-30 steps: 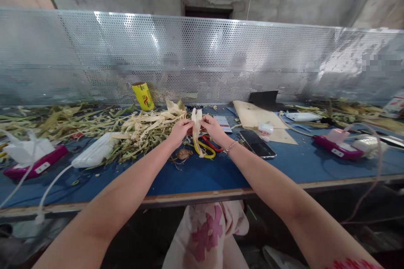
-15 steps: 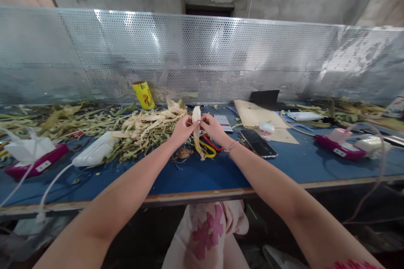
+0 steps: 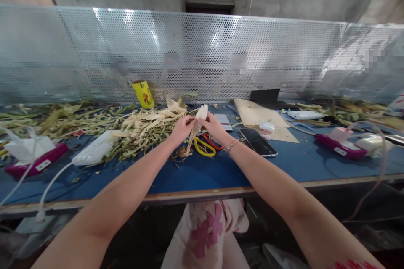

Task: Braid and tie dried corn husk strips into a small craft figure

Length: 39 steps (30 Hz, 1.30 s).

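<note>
Head camera view, clock face centred on the two hands, with twelve o'clock away from the person: the left hand (image 3: 182, 129) and the right hand (image 3: 215, 127) meet at the middle, above the blue surface (image 3: 176, 181). Each grip is closed, thumb and fingers pinching the same pale husk (image 3: 202, 112). Its broad end rises toward one o'clock and its thin tail hangs toward seven.

A pile of dry leaves (image 3: 143, 125) crowds the left hand from nine to ten o'clock, with a yellow tube (image 3: 143, 95) leaning beyond it at ten. Near seven o'clock lies a brown lump (image 3: 182, 152), close by the husk's tail. Yellow loop (image 3: 205, 154) and red loop (image 3: 218, 148) lie under the hands at five to six. Just past the right hand, at three, is a small card (image 3: 224, 122); farther out that way come a brown sheet (image 3: 252, 114), a white packet (image 3: 267, 127) and, between three and four, a phone (image 3: 258, 143). A metal screen (image 3: 202, 46) closes off twelve o'clock.

Both loops run out of sight behind the right hand and the husk, so what they belong to cannot be told. The right hand also covers the near part of the card. Whether the tail touches the lump is unclear. Both forearms are cut off at the bottom edge, and the space under the surface is too dark to make out.
</note>
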Available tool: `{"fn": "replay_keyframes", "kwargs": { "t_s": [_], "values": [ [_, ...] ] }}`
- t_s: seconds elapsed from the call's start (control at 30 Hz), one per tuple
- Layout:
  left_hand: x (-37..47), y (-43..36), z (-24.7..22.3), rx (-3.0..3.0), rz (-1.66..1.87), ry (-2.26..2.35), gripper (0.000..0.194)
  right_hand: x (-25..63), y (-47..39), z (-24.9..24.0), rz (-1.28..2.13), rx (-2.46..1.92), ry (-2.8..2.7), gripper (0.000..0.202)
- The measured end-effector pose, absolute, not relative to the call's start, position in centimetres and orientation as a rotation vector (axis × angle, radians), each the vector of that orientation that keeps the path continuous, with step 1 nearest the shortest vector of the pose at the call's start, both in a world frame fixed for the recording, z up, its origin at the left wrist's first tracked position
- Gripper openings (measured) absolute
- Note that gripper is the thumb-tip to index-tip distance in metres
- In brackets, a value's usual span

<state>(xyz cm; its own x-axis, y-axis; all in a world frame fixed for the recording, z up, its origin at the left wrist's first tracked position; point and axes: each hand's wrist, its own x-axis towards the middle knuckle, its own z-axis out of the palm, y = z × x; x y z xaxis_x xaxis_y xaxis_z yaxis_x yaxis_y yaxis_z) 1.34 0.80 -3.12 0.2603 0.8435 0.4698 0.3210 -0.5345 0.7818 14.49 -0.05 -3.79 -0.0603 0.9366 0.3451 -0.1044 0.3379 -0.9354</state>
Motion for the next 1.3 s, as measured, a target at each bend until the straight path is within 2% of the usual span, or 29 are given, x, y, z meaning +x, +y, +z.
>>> {"fn": "replay_keyframes", "kwargs": {
  "t_s": [0.13,0.33,0.57,0.77,1.13,1.3],
  "values": [
    [1.3,0.8,-3.2,1.948,1.229,0.981,0.020,14.5,-0.1,-3.7,1.089,-0.776,-1.329,0.029],
    [1.6,0.2,-3.1,2.028,1.236,0.987,0.029,15.0,0.2,-4.0,0.913,-0.814,-1.374,0.027],
    [1.6,0.3,-3.1,2.025,1.319,1.100,0.014,15.2,-0.2,-3.3,0.858,-0.908,-1.360,0.027],
    [1.5,0.6,-3.1,1.698,1.364,1.088,0.012,15.2,-0.1,-3.3,0.862,-0.917,-1.325,0.032],
    [1.3,1.0,-2.6,1.115,1.389,0.954,0.013,15.5,0.7,-3.8,0.869,-0.873,-1.292,0.023],
    [1.1,0.8,-1.9,0.936,1.407,0.763,0.013,16.3,1.8,-4.2,0.795,-0.780,-1.103,0.021]
  ]
}}
